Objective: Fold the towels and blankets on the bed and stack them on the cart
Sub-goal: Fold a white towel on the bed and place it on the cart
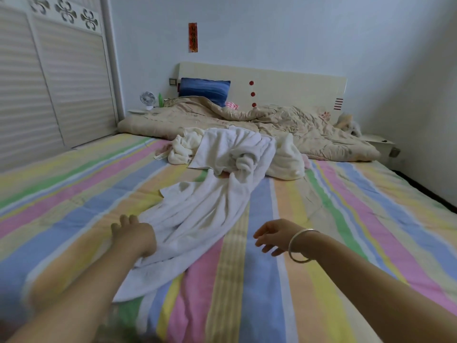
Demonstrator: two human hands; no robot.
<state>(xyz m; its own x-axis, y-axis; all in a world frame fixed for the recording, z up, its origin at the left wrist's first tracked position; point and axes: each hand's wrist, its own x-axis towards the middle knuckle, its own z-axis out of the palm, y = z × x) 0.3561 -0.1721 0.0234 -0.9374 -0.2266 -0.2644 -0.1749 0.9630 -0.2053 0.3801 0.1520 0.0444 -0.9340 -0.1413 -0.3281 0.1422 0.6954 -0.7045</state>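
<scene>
The cart is out of frame. The left hand (134,235) lies on the near end of a long white towel (195,219), its palm side hidden, so its grip cannot be told. The right hand (273,237) hovers spread and empty over bare striped bed (346,219). More towels (242,149) lie heaped mid-bed, their count unclear, against a tan quilt (296,129).

left hand (134,235) on white towel (197,219) (rumpled), striped bed (272,280)

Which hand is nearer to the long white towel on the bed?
Left. The left hand rests on the long white towel at its near end; the right hand hovers open beside it, not touching.
</scene>
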